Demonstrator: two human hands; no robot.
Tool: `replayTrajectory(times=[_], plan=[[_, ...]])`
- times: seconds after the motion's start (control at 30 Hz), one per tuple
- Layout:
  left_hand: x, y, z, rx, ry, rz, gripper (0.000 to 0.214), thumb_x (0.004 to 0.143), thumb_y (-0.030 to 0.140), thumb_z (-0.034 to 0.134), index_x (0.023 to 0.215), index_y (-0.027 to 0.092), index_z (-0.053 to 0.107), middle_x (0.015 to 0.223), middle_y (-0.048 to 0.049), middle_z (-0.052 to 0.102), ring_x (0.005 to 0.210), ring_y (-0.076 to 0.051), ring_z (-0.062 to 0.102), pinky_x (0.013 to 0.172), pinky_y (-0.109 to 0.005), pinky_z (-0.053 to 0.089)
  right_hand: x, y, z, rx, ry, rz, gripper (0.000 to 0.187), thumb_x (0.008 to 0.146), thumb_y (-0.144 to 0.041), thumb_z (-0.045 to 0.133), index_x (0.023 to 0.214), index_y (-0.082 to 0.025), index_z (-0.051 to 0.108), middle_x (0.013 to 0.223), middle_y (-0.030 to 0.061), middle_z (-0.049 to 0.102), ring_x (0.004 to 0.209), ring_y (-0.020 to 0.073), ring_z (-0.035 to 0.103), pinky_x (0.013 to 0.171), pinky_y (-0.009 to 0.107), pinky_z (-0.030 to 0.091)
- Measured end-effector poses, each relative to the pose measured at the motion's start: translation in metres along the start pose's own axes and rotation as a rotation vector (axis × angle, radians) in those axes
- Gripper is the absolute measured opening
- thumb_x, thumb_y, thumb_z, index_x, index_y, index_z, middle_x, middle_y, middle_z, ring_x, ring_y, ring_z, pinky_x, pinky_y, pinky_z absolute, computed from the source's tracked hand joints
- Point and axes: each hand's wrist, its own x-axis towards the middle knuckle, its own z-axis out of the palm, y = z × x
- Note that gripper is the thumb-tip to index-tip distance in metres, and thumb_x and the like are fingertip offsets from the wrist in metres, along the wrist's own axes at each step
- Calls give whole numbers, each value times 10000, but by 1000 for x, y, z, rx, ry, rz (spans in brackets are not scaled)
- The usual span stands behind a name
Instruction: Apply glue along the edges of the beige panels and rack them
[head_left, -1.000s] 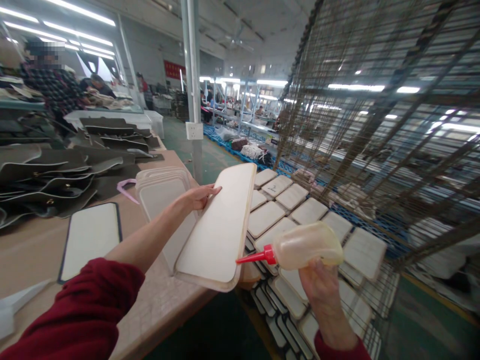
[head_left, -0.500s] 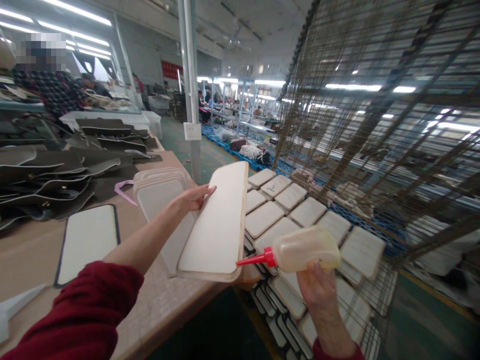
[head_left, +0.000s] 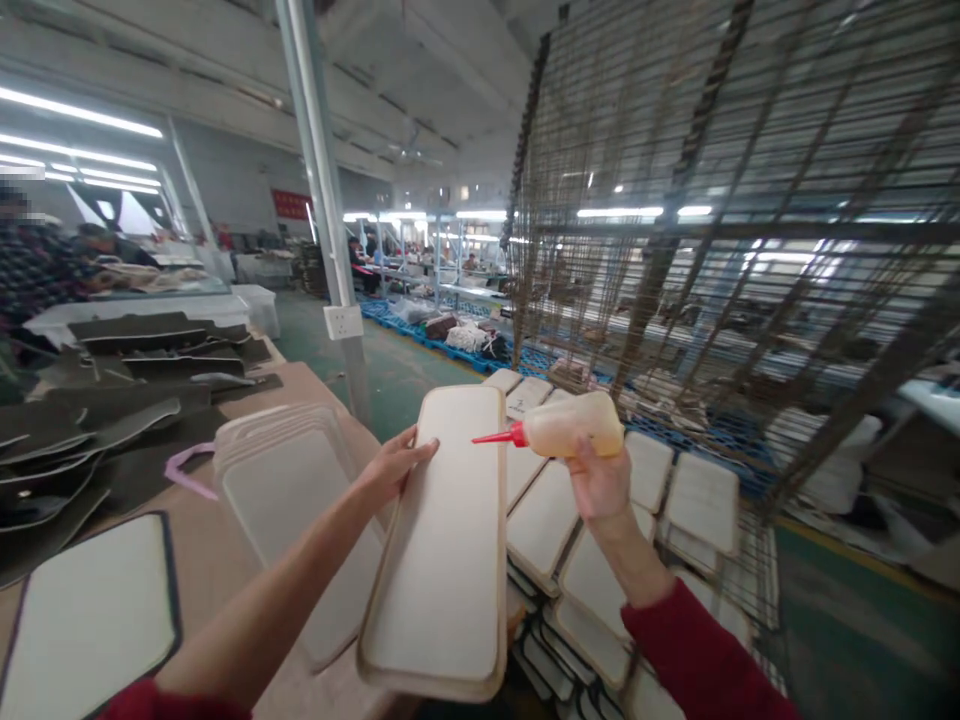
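Observation:
My left hand [head_left: 394, 468] grips the left edge of a long cream panel with rounded corners [head_left: 444, 540], holding it out over the table's edge, white face up. My right hand [head_left: 596, 483] is closed round a translucent squeeze bottle of yellowish liquid [head_left: 570, 424]. Its red nozzle [head_left: 496, 437] points left, just above the panel's right edge near the far end. Both sleeves are dark red.
A stack of similar cream panels [head_left: 289, 500] lies on the brown table [head_left: 202, 545], beside a dark-edged white panel [head_left: 86, 615] and piles of dark leather pieces [head_left: 112, 400]. Wire rack shelves [head_left: 675, 480] on the right carry several panels. A steel post [head_left: 322, 240] stands ahead. People work at far left.
My right hand has lifted the bottle up and left, bringing the nozzle to the panel's edge. The panel has swung more lengthwise towards me, and my head has tilted so the view shifted.

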Motion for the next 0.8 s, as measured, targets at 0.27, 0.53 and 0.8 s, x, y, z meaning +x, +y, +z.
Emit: replayTrajectory(times=[0.27, 0.53, 0.8], plan=[[-1, 3, 1, -34, -232, -86, 723, 580, 244, 815, 1243, 223, 528, 811, -43, 740, 672, -239, 703, 594, -309, 560, 13, 19, -23, -54, 10, -20, 441, 556, -342, 828, 919, -186, 632, 819, -1, 704, 731, 145, 641, 743, 328, 538], [2, -2, 6, -28, -355, -121, 704, 567, 73, 649, 1244, 229, 532, 867, -49, 744, 697, -249, 705, 617, -326, 561, -5, 12, -35, -111, 53, -38, 441, 558, -346, 829, 919, -193, 627, 810, 1, 704, 726, 147, 639, 734, 316, 538], [9, -2, 11, 29, -286, -88, 741, 514, 42, 555, 1232, 225, 539, 769, 1, 727, 606, -210, 680, 552, -294, 548, -119, 11, -60, -266, -179, 73, 618, 560, -266, 824, 1136, -227, 606, 953, 47, 715, 787, 212, 673, 667, 294, 560]])
